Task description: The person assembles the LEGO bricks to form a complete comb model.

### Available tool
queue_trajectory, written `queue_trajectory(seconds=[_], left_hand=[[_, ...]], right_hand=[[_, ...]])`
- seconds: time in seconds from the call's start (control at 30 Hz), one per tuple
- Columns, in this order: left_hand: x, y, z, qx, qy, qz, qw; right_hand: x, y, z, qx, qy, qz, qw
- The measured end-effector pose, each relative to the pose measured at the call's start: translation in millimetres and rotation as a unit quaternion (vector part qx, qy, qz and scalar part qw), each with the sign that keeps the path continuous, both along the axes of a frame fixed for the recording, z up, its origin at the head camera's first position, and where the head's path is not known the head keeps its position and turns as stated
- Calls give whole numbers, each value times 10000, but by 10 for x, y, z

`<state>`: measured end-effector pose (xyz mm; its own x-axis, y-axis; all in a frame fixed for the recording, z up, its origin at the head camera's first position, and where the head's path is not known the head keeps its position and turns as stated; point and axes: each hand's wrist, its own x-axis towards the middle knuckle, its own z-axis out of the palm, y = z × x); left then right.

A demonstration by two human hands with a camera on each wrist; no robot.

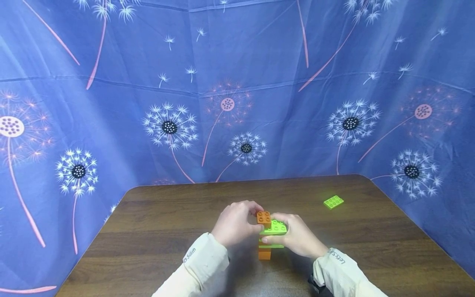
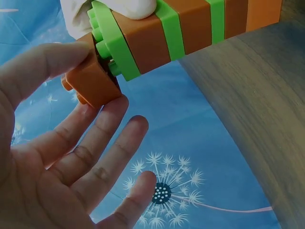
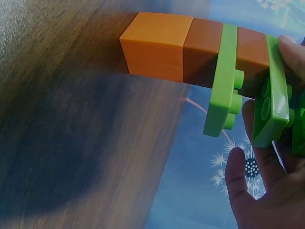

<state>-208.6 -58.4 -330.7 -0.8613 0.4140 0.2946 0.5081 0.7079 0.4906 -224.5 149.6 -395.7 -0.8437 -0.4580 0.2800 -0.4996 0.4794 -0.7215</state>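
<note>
My left hand (image 1: 233, 225) pinches a small brown-orange building brick (image 2: 93, 78) between thumb and fingers. In the left wrist view that brick sits tilted against the studs of the top green plate (image 2: 116, 45), with a gap showing along one side. Below it stands a tower of stacked bricks, its bright orange base block (image 3: 157, 47) at the bottom, then brown bricks alternating with green plates that jut to the right. My right hand (image 1: 299, 238) grips the upper tower from the right, its thumb (image 2: 136, 5) against a brown brick.
A loose lime green studded plate (image 1: 334, 202) lies toward the back right of the brown wooden table (image 1: 167, 231). Behind the table's far edge hangs a blue cloth (image 1: 282, 136) printed with dandelions.
</note>
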Motion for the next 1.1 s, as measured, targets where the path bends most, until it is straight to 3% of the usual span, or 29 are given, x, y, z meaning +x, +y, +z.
queue_trajectory(seconds=[0.27,0.5,0.8,1.1], left_hand=[[37,46,-16,-269,170,5,9995],[73,58,-6,-434,390,61,9983],[37,82,-64,-55,499,-109,9987],[48,100,-111,81,711,42,9974]], right_hand=[[2,-5,13,39,-196,-8,9998],[-8,-2,4,139,-47,10,9999],[-5,6,-1,295,112,-168,9994],[-11,-2,13,190,122,-36,9997]])
